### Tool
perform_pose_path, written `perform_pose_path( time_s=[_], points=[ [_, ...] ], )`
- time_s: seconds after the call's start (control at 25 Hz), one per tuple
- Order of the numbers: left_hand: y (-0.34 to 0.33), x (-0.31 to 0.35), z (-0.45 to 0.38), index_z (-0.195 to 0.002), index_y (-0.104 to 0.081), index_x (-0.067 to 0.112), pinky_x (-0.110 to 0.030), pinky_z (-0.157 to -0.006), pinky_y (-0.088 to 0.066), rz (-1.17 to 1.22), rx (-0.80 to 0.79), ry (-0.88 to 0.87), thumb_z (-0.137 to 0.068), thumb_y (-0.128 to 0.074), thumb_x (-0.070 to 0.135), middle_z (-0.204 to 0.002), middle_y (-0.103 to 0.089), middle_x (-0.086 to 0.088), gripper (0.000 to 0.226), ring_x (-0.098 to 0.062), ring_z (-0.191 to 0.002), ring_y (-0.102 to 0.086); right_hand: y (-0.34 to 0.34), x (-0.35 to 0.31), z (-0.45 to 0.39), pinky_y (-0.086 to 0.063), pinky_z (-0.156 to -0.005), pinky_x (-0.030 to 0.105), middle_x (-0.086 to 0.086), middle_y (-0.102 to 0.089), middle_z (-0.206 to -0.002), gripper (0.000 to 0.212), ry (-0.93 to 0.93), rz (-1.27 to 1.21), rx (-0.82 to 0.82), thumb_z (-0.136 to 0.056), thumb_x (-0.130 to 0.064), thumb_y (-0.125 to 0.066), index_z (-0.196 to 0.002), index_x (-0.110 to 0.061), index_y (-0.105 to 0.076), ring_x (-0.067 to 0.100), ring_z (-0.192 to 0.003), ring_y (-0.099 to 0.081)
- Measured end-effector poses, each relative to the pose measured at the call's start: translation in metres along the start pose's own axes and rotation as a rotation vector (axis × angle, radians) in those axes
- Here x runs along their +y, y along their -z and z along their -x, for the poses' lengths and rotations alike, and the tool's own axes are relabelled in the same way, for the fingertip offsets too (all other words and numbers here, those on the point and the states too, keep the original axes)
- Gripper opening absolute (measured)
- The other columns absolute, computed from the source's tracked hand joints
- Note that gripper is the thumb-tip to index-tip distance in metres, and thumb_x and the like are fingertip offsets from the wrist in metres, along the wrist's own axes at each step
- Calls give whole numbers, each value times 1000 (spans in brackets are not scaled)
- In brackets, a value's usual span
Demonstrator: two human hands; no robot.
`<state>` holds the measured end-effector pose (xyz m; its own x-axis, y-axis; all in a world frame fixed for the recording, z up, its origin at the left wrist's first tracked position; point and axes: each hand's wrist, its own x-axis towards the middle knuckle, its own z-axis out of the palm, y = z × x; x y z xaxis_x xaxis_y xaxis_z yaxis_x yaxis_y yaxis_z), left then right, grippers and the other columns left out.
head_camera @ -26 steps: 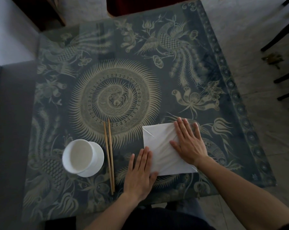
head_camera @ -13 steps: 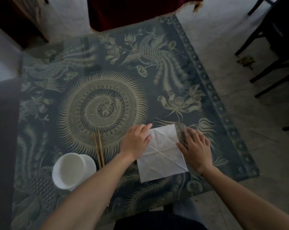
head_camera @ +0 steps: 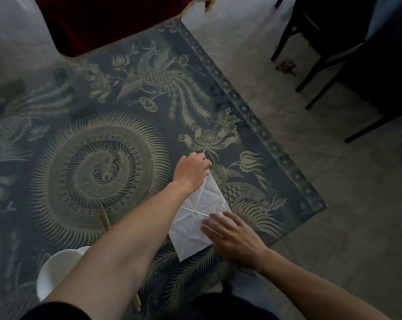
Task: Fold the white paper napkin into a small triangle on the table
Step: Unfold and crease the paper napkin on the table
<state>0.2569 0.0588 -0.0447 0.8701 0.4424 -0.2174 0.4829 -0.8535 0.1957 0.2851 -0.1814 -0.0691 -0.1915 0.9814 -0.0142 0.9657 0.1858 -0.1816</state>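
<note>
The left hand [head_camera: 190, 169] has reached to the far corner of the creased white paper napkin [head_camera: 196, 218], fingers pinching it; the right hand [head_camera: 234, 239] presses flat, fingers together, near the patterned table's [head_camera: 287, 172] right edge. The napkin's long axis runs near-to-far.

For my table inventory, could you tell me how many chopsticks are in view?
2, lying side by side left of the napkin: the chopsticks run under the left forearm and reappear near the table's front edge. The forearm hides their middle.

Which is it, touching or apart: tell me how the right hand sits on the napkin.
Touching. The head view shows the right hand lying flat on the napkin, fingers spread over its near right part, with no gap visible.
</note>
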Motion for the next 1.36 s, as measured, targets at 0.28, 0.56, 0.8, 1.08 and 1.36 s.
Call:
perform_pose_path(
  time_s=[0.28,0.56,0.8,1.08,1.36],
  points=[
    [7,-3,-5,-97,-67,22,-41,-86,-47,162,-80,32,-94,-62,29,-107,-54,0,9,-22,-108,-47,-6,-15,1,-31,-112,49,7,-46,-147,45,18,-54,-49,-97,-27,-44,-140,-16,-45,28,-138,-37],
    [8,-10,2,-101,-53,19,-39,-84,-44,139,-106,-68,-99,-52,23,-105,-57,-2,4,-22,-98,-51,-6,-15,-2,-29,-112,48,8,-52,-137,39,17,-83,50,-94,-20,-47,-132,-13,-51,29,-132,-41],
    [16,-18,5,-109,-52,26,-42,-88,-41,344,-168,38,-96,-56,33,-97,-68,6,15,-21,-91,-62,-5,-16,-6,-33,-110,52,9,-52,-138,39,40,-63,43,-92,-22,-48,-130,-14,-54,30,-132,-42],
    [28,-30,16,-98,-74,25,-28,-81,-53,584,-129,84,-81,-73,23,-82,-66,15,17,-7,-84,-66,-7,-30,-17,-33,-112,50,11,-42,-150,54,-51,-35,-91,-93,-32,-48,-143,-12,-42,30,-138,-36],
    [42,-32,41,-91,-74,20,-15,-77,-48,703,-78,57,-83,-74,16,-84,-71,10,9,-1,-80,-64,3,-28,-28,-32,-110,53,12,-35,-154,64,-203,-26,-172,-90,-41,-56,-146,-15,-39,32,-142,-30]
  ],
)
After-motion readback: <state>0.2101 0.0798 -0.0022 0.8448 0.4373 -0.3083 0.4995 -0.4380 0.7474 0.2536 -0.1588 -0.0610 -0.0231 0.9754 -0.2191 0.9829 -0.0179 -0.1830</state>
